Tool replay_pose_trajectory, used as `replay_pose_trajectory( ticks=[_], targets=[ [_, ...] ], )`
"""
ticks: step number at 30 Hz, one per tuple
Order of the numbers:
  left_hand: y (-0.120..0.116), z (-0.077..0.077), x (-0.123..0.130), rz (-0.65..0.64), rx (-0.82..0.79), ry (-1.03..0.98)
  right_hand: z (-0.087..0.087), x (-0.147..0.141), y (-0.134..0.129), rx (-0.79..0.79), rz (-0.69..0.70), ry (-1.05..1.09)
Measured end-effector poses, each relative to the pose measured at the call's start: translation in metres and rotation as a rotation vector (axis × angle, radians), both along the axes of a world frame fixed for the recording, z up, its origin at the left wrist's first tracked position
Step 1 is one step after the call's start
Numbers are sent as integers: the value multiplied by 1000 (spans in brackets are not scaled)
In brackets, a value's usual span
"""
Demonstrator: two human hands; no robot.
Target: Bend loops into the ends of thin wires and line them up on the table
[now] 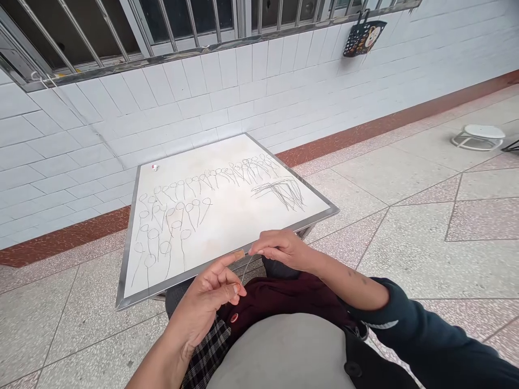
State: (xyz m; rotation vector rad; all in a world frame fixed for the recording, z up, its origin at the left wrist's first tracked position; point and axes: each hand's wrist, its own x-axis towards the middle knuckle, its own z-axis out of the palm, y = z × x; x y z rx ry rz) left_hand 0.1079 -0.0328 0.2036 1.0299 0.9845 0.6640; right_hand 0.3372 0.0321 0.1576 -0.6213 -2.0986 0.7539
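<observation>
Pinching a thin wire (246,269) above the lap at the near edge of a white table (231,216), a person's left hand (214,285) and right hand (283,249) nearly meet, fingers closed on it, looped wires (237,172) lying in rows beyond.

A grey garment (284,351) is curving; to its right, a dark teal sleeve (430,327) is bearing a pale mark (386,325); to its left, checked cloth (208,346) is showing; beyond it, tan wrapping (240,255) is capping the left index finger (222,264).
</observation>
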Motion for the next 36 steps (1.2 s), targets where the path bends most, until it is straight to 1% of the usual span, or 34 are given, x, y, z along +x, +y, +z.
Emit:
replay_pose_trajectory(
  ticks=[7, 12, 15, 19, 20, 22, 25, 27, 31, 36],
  targets=[
    [-2, -5, -11, -44, 53, 59, -2, 0, 0, 60, 72, -129],
    [-7, -8, -13, -79, 13, 116, -4, -4, -2, 64, 96, -140],
    [-8, -6, -17, -83, 36, 163, -4, -5, -2, 69, 78, -157],
    [-6, 1, -21, -102, 124, 270, -3, -5, -2, 43, 8, -93],
    [-5, 2, -20, -97, 127, 262, -3, -5, -2, 33, -3, -75],
    [-3, 2, -16, -60, 100, 182, -3, -6, -2, 16, -6, -52],
    [0, -1, -6, -5, 37, 45, -4, -8, -3, -2, 12, -35],
    [2, -3, -2, 15, 8, -1, -6, -8, -3, -4, 25, -38],
    [4, -5, 0, 13, -27, -15, -7, -7, -2, 11, 68, -65],
    [3, -8, -4, -39, -35, 14, 0, -7, -4, 46, 164, -139]
  ],
)
